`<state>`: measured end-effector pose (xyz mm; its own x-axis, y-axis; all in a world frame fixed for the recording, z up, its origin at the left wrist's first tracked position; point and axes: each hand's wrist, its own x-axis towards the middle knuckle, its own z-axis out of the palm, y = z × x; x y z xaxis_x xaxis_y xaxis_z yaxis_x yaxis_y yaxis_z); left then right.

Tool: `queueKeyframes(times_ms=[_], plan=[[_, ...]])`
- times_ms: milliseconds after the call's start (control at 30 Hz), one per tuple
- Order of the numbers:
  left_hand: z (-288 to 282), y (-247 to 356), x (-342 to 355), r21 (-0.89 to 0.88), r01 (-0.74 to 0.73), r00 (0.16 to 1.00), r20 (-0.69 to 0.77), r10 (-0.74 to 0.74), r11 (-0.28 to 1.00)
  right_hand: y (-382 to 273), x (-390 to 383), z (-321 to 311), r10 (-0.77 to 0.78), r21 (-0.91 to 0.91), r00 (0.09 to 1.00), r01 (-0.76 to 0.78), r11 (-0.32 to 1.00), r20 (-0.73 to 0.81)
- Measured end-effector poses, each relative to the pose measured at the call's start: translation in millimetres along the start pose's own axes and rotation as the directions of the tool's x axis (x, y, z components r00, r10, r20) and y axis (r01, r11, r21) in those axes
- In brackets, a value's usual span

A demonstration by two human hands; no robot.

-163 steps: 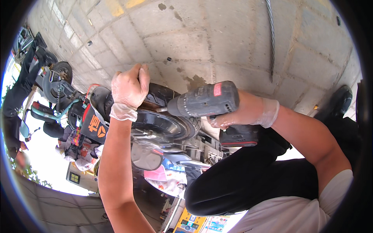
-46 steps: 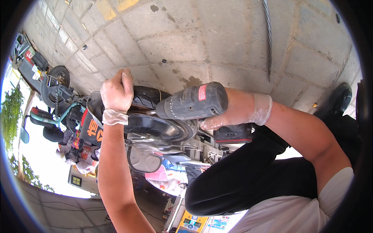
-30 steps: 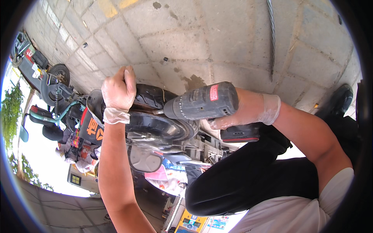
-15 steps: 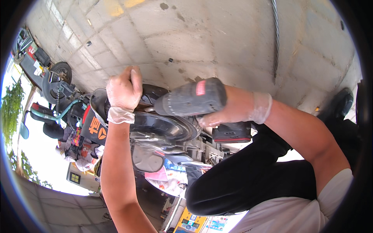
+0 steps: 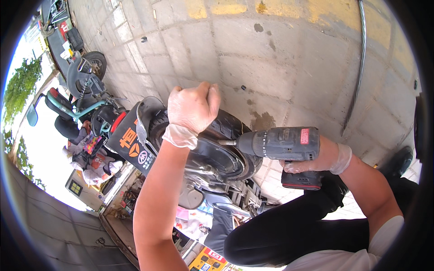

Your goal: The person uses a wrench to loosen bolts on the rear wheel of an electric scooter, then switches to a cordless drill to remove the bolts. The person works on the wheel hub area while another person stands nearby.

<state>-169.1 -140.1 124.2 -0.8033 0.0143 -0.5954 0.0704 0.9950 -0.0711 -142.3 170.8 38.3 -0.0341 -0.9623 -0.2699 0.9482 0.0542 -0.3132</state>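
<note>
My left hand (image 5: 194, 108), in a thin translucent glove, is closed in a fist over the black tyre (image 5: 233, 126) of a scooter wheel. Whatever its curled fingers grip is hidden. With my right hand (image 5: 329, 157), gloved the same way, I hold a dark cordless drill (image 5: 280, 143) by its handle. Its battery sits at the bottom of the grip. The metal bit (image 5: 227, 142) points left toward the wheel, below my left fist; I cannot tell whether it touches anything. The dark wheel rim (image 5: 217, 165) shows under the drill's tip.
A black mudguard (image 5: 151, 115) and a printed dark flap (image 5: 131, 140) adjoin the tyre on the left. Another scooter (image 5: 86, 99) stands farther left. A twisted cable (image 5: 357, 77) lies on the paving (image 5: 298, 58) at the right. My bent knee (image 5: 253, 239) is beside the wheel.
The view has shifted, so the wheel and both hands appear farther right. The drill, tilted and partly over the wheel before, is now more level and a little farther from my left fist.
</note>
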Motion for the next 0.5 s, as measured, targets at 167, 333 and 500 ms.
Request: queueKeyframes(times_ms=[167,333,500], plan=[[3.0,-1.1,0.2,-0.022,-0.038,0.998,-0.046,0.037,0.999,-0.7,5.2,0.2,-0.018,0.018,1.000,0.018,1.000,0.011],[2.7,2.4,0.2,-0.046,-0.010,0.995,-0.099,0.006,0.999,-6.5,13.1,3.8,0.002,0.157,1.000,-0.006,0.988,0.025],[0.2,4.4,1.1,-0.058,0.060,0.998,-0.026,-0.062,0.997,-6.6,8.0,4.2,0.016,0.086,1.000,-0.016,0.996,-0.005]])
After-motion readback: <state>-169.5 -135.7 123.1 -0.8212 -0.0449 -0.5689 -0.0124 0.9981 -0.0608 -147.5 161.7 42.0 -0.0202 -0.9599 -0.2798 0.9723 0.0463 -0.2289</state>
